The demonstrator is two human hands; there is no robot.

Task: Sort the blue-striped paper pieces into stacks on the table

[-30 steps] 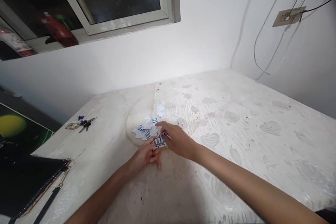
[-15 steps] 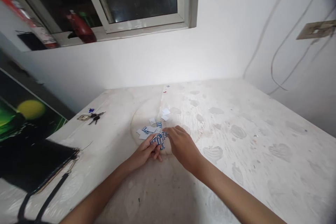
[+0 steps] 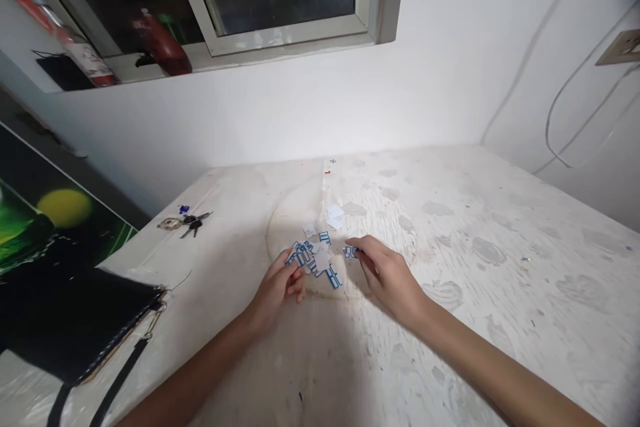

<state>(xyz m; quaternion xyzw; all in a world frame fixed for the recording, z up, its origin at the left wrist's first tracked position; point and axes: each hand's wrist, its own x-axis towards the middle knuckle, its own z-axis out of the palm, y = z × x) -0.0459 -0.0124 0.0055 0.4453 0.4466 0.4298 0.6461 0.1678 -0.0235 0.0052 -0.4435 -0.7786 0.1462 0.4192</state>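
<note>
Small paper cutouts with blue outlines fill my left hand (image 3: 283, 280), pinched as a bunch (image 3: 300, 254) between thumb and fingers. My right hand (image 3: 385, 270) is closed on one blue-outlined paper cutout (image 3: 351, 251), held apart from the bunch, to its right. Between the hands, more cutouts lie on the white tabletop (image 3: 425, 360), among them a blue-edged piece (image 3: 333, 276) and a plain white piece (image 3: 321, 260). Just beyond them are another blue-edged cutout (image 3: 325, 237) and a few white paper pieces (image 3: 335, 215). What is printed on them is too small to read.
A black pouch with a strap (image 3: 75, 320) lies at the left edge. Keys (image 3: 193, 221) and a small blue item (image 3: 184, 209) sit behind it. Red bottles (image 3: 165, 47) stand on the window sill. A cable (image 3: 553, 113) hangs on the right wall.
My right hand has drawn away to the right from my left hand with one cutout. Pieces now show spread between the hands. The whole view has shifted slightly.
</note>
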